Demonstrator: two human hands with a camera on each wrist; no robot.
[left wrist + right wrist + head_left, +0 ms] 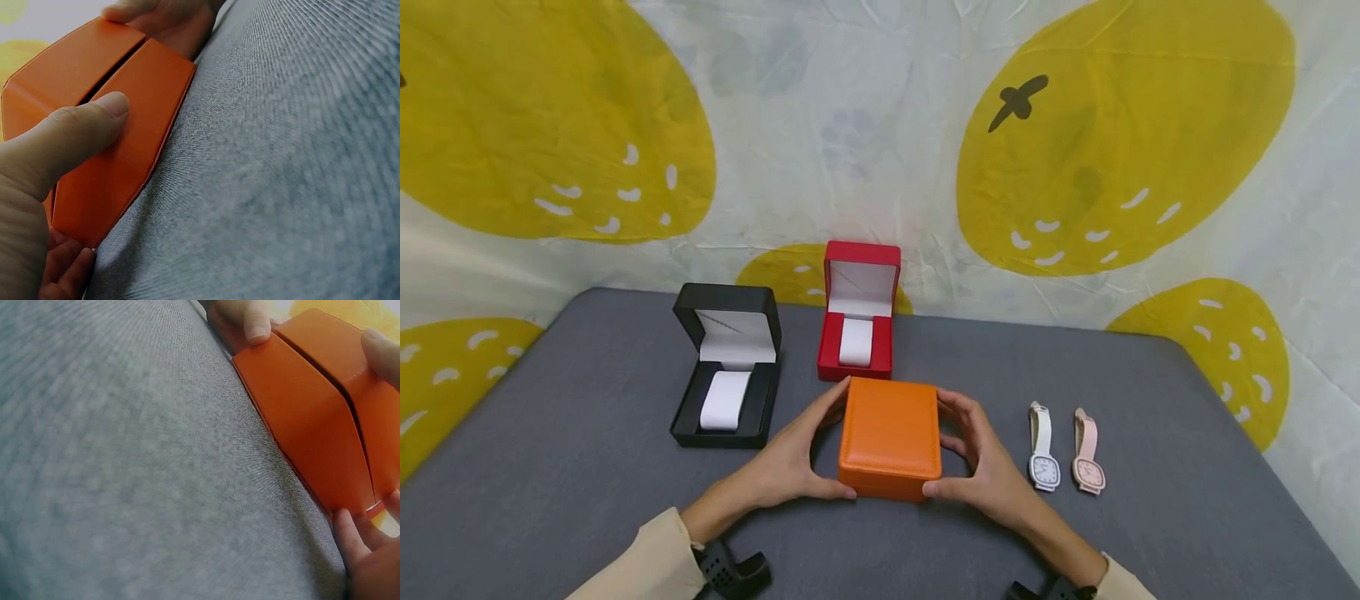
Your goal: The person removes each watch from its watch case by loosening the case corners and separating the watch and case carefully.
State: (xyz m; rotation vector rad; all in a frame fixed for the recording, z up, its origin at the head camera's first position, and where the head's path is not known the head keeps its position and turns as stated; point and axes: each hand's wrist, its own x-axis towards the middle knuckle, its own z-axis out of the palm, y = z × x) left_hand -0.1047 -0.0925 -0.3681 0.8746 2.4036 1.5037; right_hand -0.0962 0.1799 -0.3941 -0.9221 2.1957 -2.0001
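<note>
Orange box (891, 429) sits on the table (580, 500), front & center, btwn both hands. Lid is down on base, thin dark gap along the seam in both wrist views.

L hand (793, 454) grips box at its L side: thumb on front of base just below seam, fingers round to back corner, spread only as wide as the box. R hand (981, 458) holds R side, same spread: thumb on front near the R corner, up on the lid; fingers along the side, some tips low by the base.

Red box (831, 354) is just behind orange one, lid up, white lining, white cushion (856, 342) inside; can't tell if the 2 boxes touch. Black box (688, 429) to the L, also lid up w/ white lining & a white cushion, slightly angled.

Off to the R, past R hand: white watch (1044, 468) & pink watch (1087, 472), side by side, apart, dials toward the person, straps pointing away.

Cream sleeves (643, 560) at both forearms, dark wrist gear (730, 575) on each wrist. Grey fabric covers tabletop. Bkgd: white cloth (850, 150) w/ big yellow fruit shapes.
</note>
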